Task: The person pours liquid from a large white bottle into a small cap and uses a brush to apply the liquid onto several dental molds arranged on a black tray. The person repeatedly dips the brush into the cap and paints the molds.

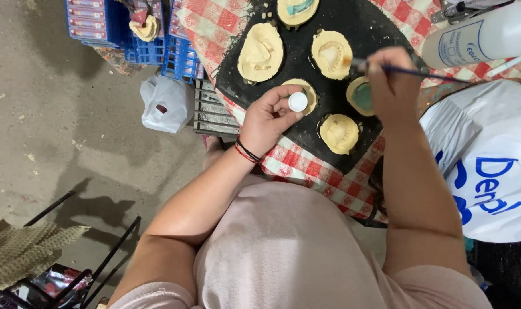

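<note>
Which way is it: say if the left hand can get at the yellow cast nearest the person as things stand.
Probably yes. The yellow cast lies uncovered beside the left hand, but that hand holds a small white pot.

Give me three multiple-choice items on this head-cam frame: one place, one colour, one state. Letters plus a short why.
1. Where do the yellow dental casts lie?
A. on a black mat
B. on the concrete floor
C. inside the blue crates

2. What colour is the small round container in the left hand?
A. red
B. white
C. black

3. What is the right hand doing?
A. resting open and empty
B. holding a thin brush
C. gripping the spray bottle

Key:
1 A: the casts sit on the black mat over the red-checked cloth.
2 B: the container pinched at the left fingertips is plain white.
3 B: the right fingers are closed on the thin brush, its tip end near the cast with the green middle; the spray bottle lies untouched to the side.
</note>
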